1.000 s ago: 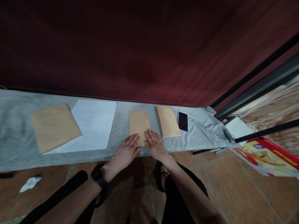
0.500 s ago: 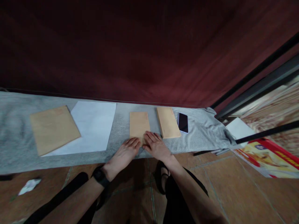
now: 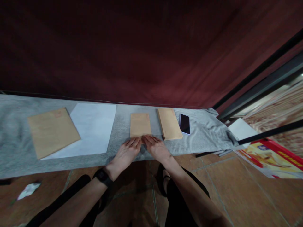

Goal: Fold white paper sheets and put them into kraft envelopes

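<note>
A small brown paper envelope [image 3: 140,124] lies on the grey cloth straight in front of me. Both hands are at its near edge, almost touching each other. My left hand [image 3: 127,152] has its fingers together and bent over the left part of that edge. On the right part, my right hand [image 3: 156,148] presses with its fingers close together. The thumbs and the edge under the fingertips are largely hidden. Just right of the envelope sits a stack of brown envelopes [image 3: 170,124], slightly turned.
Left on the cloth [image 3: 196,142], a larger brown envelope [image 3: 53,132] overlaps white paper [image 3: 94,126]. A phone [image 3: 185,124] lies right of the stack. Behind hangs a dark red curtain [image 3: 142,63]. A red and yellow box [image 3: 272,159] and black bars [image 3: 272,132] stand at right.
My right fingers have drawn back slightly toward the envelope's near edge and closed together. My left fingers have shifted a little onto the same edge. The envelope lies in place.
</note>
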Motion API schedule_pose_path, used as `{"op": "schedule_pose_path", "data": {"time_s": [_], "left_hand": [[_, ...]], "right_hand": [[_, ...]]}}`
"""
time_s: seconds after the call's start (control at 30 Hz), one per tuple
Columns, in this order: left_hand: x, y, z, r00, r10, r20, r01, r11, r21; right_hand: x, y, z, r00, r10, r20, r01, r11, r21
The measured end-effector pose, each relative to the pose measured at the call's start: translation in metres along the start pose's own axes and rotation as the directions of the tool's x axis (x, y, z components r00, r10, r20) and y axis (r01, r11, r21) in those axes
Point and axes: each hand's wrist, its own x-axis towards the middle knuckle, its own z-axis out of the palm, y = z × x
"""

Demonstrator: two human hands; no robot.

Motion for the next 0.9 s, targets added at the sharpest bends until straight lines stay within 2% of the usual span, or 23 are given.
{"op": "schedule_pose_path", "data": {"time_s": [0.17, 0.23, 0.33, 0.63, 0.9], "left_hand": [[0.006, -0.017, 0.003, 0.974, 0.008, -0.228, -0.016, 0.999, -0.033], [0.009, -0.022, 0.005, 0.964, 0.008, -0.266, -0.017, 0.999, -0.030], [0.011, -0.023, 0.011, 0.974, 0.006, -0.229, -0.010, 1.000, -0.015], [0.002, -0.008, 0.019, 1.000, -0.026, 0.000, 0.026, 1.000, -0.015], [-0.004, -0.002, 0.016, 1.000, -0.031, -0.004, 0.030, 0.999, -0.039]], "right_hand": [[0.006, 0.008, -0.002, 0.991, 0.079, -0.111, -0.083, 0.996, -0.031], [0.008, 0.012, -0.002, 0.986, 0.095, -0.136, -0.100, 0.994, -0.037], [0.009, 0.016, 0.002, 0.991, 0.085, -0.105, -0.090, 0.995, -0.049], [-0.001, 0.012, 0.013, 0.999, 0.036, -0.019, -0.036, 0.999, -0.012], [-0.009, 0.008, 0.001, 0.999, 0.044, -0.024, -0.041, 0.993, 0.115]]}}
